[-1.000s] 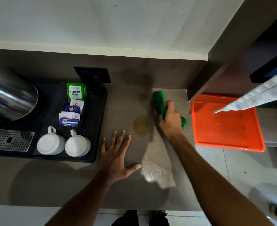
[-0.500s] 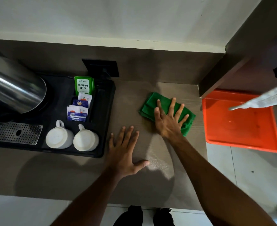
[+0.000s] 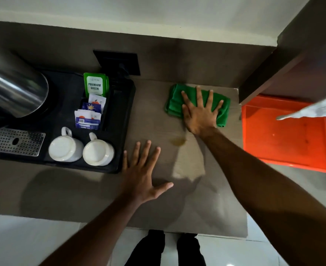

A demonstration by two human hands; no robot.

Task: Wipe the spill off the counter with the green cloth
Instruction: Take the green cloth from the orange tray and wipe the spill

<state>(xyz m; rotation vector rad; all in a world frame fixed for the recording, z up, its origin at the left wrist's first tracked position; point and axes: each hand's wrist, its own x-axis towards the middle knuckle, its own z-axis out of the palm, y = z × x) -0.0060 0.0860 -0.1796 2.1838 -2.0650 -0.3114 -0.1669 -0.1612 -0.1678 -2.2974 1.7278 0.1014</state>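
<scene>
The green cloth (image 3: 173, 101) lies folded on the brown counter (image 3: 72, 191), toward the back near the wall. My right hand (image 3: 199, 112) presses flat on the cloth with its fingers spread. A small yellowish-brown spill (image 3: 177, 141) shows on the counter just in front of the cloth, beside my right wrist. My left hand (image 3: 142, 172) rests flat on the bare counter with spread fingers, holding nothing, to the front left of the spill.
A black tray (image 3: 120, 116) at the left holds two upturned white cups (image 3: 65, 148), tea sachets (image 3: 95, 87) and a steel kettle (image 3: 12, 89). An orange tub (image 3: 285, 143) sits off the counter's right end. A dark shelf (image 3: 273, 73) overhangs the back right.
My right hand went from gripping the bunched cloth to pressing it flat with spread fingers. The cloth has moved toward the wall, and the spill shows again in front of it. My left hand stayed put.
</scene>
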